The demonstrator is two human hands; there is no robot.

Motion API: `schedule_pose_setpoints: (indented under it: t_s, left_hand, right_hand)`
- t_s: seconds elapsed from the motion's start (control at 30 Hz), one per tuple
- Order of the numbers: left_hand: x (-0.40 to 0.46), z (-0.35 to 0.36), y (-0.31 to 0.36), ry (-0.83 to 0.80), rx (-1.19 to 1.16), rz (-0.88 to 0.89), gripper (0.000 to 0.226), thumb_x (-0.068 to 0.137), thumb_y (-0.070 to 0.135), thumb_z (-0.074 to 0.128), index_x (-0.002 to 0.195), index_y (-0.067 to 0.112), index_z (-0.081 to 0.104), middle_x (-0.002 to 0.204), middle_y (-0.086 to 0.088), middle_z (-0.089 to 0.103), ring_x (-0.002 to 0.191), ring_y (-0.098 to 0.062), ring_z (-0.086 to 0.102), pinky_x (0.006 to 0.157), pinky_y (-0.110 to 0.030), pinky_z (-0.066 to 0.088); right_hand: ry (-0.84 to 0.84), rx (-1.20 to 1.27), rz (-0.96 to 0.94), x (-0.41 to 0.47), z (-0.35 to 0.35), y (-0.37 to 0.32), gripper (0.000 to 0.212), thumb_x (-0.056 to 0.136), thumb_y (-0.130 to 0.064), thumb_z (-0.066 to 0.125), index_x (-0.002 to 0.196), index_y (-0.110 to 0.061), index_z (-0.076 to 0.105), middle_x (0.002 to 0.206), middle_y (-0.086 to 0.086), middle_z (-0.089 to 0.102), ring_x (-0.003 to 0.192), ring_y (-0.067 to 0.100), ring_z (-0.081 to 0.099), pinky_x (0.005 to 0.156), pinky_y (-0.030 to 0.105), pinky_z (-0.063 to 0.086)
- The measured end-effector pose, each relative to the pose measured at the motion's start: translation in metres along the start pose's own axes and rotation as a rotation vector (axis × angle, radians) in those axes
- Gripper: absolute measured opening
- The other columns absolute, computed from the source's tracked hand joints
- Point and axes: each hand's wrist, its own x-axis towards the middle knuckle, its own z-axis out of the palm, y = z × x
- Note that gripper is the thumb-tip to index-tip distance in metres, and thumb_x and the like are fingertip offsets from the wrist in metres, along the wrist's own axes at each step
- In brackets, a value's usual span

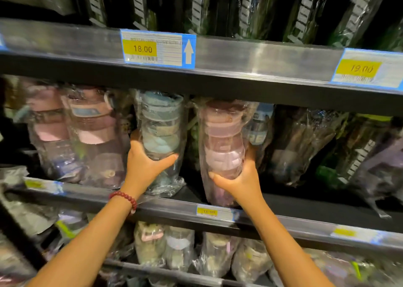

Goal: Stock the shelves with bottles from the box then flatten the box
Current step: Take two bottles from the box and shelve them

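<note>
Both forearms reach up from bottom of frame, red bead bracelet (125, 198) on left wrist. Left hand (145, 163) grips a blue-capped bottle (161, 134) in clear plastic wrap, fingers behind, thumb across front. Right hand (238, 177) grips a pink-capped wrapped bottle (220, 142), thumb across front. Both bottles upright on the middle shelf (305, 208), near its front edge, a gap between them. More wrapped bottles either side. Yellow price tag (158, 48) reads 18.00 on the rail above.
</note>
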Motion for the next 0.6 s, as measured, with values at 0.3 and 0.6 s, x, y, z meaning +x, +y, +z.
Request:
schedule_pose_setpoints:
  t_s: [0.3, 0.6]
  left_hand:
    - [0.005, -0.015, -0.007, -0.149, 0.048, -0.12, 0.058, 0.061, 0.025, 0.088, 0.088, 0.022, 0.037, 0.09, 0.016, 0.045, 0.076, 0.012, 0.043, 0.059, -0.005, 0.04]
    - [0.001, -0.037, -0.013, -0.322, 0.051, -0.244, 0.088, 0.05, 0.043, 0.087, 0.114, 0.023, 0.031, 0.116, 0.01, 0.046, 0.106, -0.011, 0.048, 0.086, -0.026, 0.039]
  right_hand:
    - [-0.154, 0.159, 0.178, 0.009, 0.029, -0.01, 0.019, 0.068, -0.018, 0.085, 0.065, -0.021, 0.067, 0.056, -0.014, 0.067, 0.058, -0.002, 0.064, 0.053, 0.011, 0.047]
    - [-0.134, -0.034, 0.129, -0.007, 0.018, -0.011, 0.065, 0.061, -0.038, 0.087, 0.108, -0.018, 0.047, 0.105, -0.005, 0.058, 0.095, 0.009, 0.058, 0.072, 0.013, 0.046]
